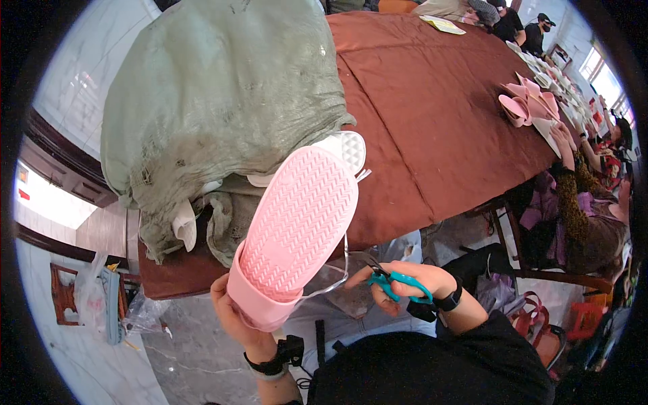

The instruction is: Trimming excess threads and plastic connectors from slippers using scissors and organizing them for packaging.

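Note:
My left hand is wrapped round the strap end of a pink slipper, whose zigzag-patterned sole faces up. The slipper is raised in front of the table edge and seems nested with another pink one. In my right hand are scissors with teal handles, their dark blades pointing toward the slipper. A thin whitish strip loops from the slipper's side toward the scissors. Whether the blades touch it, I cannot tell. Behind the slipper, a white slipper with a quilted surface pokes out from a grey-green sack.
The large worn sack covers the left of a table with a reddish-brown cloth. Another white slipper shows at its torn mouth. Pink slippers lie at the right, near a co-worker's hand. A wooden chair stands below.

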`<action>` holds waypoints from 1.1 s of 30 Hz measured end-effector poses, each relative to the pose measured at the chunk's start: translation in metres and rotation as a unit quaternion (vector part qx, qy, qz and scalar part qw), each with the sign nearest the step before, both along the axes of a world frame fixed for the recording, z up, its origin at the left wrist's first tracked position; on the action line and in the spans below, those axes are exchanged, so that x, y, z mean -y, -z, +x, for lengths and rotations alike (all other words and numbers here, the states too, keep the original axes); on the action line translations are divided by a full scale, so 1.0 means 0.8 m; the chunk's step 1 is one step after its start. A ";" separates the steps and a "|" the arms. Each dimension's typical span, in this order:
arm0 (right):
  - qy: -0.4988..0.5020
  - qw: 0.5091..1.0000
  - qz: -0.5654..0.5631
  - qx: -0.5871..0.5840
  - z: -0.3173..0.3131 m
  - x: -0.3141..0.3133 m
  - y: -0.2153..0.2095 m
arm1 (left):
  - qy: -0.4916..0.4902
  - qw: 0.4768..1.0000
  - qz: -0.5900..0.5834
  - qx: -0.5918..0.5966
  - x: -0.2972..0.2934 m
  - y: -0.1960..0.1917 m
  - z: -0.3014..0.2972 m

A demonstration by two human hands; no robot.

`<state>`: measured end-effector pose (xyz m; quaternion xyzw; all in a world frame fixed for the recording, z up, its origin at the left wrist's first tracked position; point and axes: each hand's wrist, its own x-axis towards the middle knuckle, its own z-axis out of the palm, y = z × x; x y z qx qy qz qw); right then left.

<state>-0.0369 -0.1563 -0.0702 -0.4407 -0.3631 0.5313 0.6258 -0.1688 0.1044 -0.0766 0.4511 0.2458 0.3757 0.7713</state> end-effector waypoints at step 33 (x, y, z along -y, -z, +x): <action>0.355 0.928 0.095 0.064 -0.023 -0.065 0.004 | 0.052 0.999 -0.011 0.006 0.033 0.030 -0.003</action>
